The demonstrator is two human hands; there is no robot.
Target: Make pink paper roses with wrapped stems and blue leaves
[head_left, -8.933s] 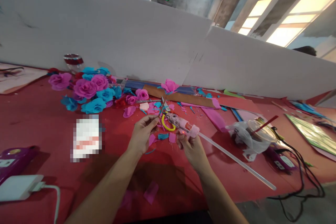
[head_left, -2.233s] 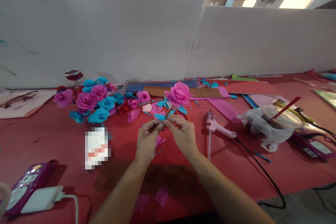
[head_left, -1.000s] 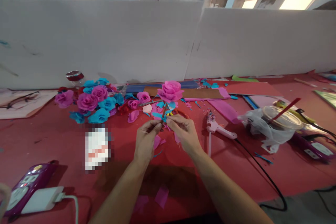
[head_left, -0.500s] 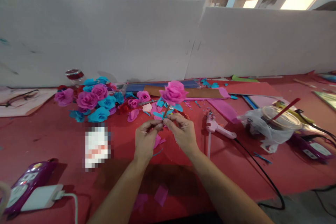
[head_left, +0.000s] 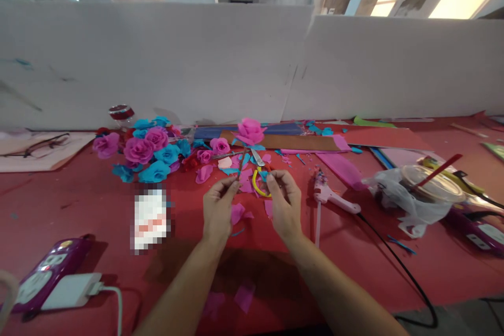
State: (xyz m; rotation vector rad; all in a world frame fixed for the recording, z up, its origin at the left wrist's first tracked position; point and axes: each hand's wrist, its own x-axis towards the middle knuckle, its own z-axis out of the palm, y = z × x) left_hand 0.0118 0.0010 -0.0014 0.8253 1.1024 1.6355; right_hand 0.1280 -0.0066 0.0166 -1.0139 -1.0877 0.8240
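My left hand (head_left: 219, 202) pinches the brown stem (head_left: 241, 165) of a pink paper rose (head_left: 251, 131), which stands upright and leans slightly right. To its right, my right hand (head_left: 285, 202) is closed, thumb against fingers, apart from the stem. A small blue paper piece (head_left: 263, 175) shows at those fingertips and appears pinched there. Just behind lie scissors with a yellow handle (head_left: 256, 185), partly covered by the right hand. Pink paper scraps (head_left: 237, 213) are scattered on the red table under and around both hands.
Pink and blue paper flowers (head_left: 151, 149) cluster at left. On the right are a glue gun (head_left: 334, 198) with a black cord and a lidded container (head_left: 431, 184) in a plastic bag. A purple power strip (head_left: 51, 268) with a white charger (head_left: 71, 291) sits front left.
My right hand has come away from the stem, moving right. My left hand still holds the rose, which has shifted a little left. The scissors now show between the hands.
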